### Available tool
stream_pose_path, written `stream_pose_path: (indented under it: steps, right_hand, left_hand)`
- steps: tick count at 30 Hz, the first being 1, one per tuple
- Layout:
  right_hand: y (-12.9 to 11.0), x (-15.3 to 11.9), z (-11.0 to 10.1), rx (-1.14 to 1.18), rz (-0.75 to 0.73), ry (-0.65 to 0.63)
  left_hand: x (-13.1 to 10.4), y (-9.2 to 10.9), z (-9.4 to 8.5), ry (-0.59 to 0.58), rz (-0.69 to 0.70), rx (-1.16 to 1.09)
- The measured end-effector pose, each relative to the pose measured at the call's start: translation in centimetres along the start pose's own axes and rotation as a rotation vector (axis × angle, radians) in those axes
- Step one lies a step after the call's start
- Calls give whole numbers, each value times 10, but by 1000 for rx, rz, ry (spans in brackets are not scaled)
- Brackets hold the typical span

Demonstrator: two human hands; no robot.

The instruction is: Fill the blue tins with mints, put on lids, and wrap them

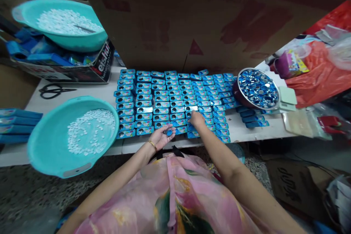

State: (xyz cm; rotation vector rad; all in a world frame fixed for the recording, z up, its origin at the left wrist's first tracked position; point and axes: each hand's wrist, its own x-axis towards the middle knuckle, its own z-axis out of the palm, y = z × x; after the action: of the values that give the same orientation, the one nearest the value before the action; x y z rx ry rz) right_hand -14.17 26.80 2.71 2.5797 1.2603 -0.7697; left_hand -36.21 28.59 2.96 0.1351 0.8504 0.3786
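Palm up, my left hand (159, 138) cups a few small round blue and silver pieces (169, 132) at the front edge of the rows. My right hand (197, 120) is lowered onto the rows with its fingers drawn together; whatever is between the fingertips is hidden. Beneath and around both hands stand many narrow blue printed boxes (144, 110), packed in columns. Boxes on the left show dark round holes in their tops, while several on the right show blue discs there.
A dark red bowl (236, 93) of shiny blue and silver pieces stands right. To the left are a turquoise basin (44, 142) with white tablets, black scissors (53, 91) and a second basin (76, 40) on a carton (90, 75). A large cardboard box (170, 18) rises behind.
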Motion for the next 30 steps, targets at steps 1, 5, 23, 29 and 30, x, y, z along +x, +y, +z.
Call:
stream_pose_path:
  steps: [1, 5, 23, 29, 30]
  right_hand:
    - [-2, 2, -3, -16, 13, -20]
    - [-4, -11, -8, 26, -35, 19]
    - [5, -31, 3, 1339, -186, -185]
    - [12, -12, -1, 1000, -118, -7]
    - [11, -8, -2, 829, -101, 43]
  left_hand:
    - [-1, 0, 2, -16, -4, -8]
    - [0, 4, 8, -49, -5, -44]
    - [12, 6, 4, 57, 77, -25]
    - [10, 5, -4, 70, 75, -1]
    - [10, 4, -4, 70, 79, 4]
